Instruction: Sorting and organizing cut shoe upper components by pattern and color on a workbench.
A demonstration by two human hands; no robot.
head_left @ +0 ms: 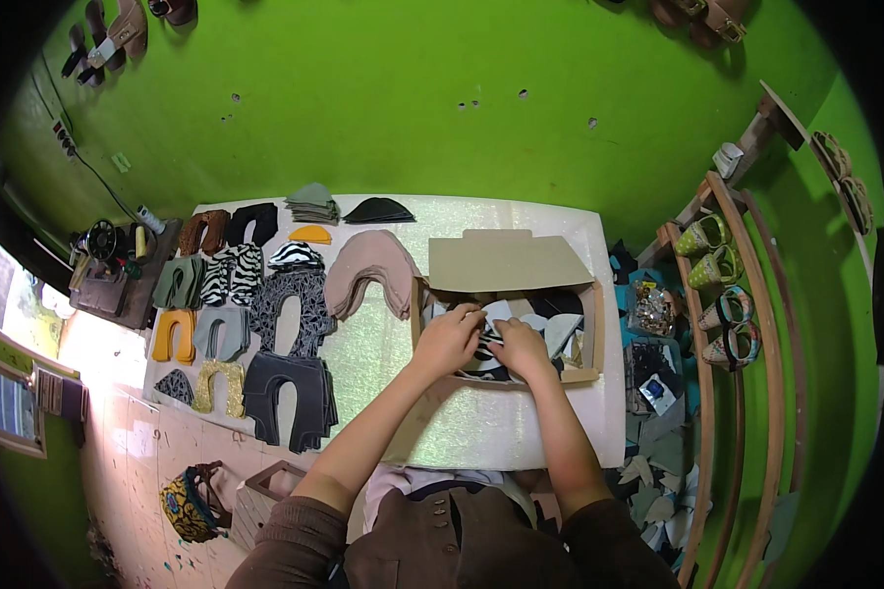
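An open cardboard box [599,332] sits on the table before me, its lid [506,263] folded back. It is full of cut pieces in white, black, grey and zebra print. Both hands reach inside, close together. My left hand [448,340] has its fingers curled at the box's left half, near a white piece [499,310]. Beside it, my right hand [522,348] is bent with thumb and fingers drawn in. A zebra-print piece [482,359] lies between and below the hands. What the fingertips grip is too small to make out. Pale grey pieces [560,332] lie right of my right hand.
Left on the white table [393,417] are stacks of U-shaped pieces: pink [368,265], dark grey [287,388], patterned [295,299], orange [174,336] and gold [218,387]. A sewing machine [103,242] stands beyond them. To the right, a wooden rack [737,294] holds sandals; scraps [658,491] pile below.
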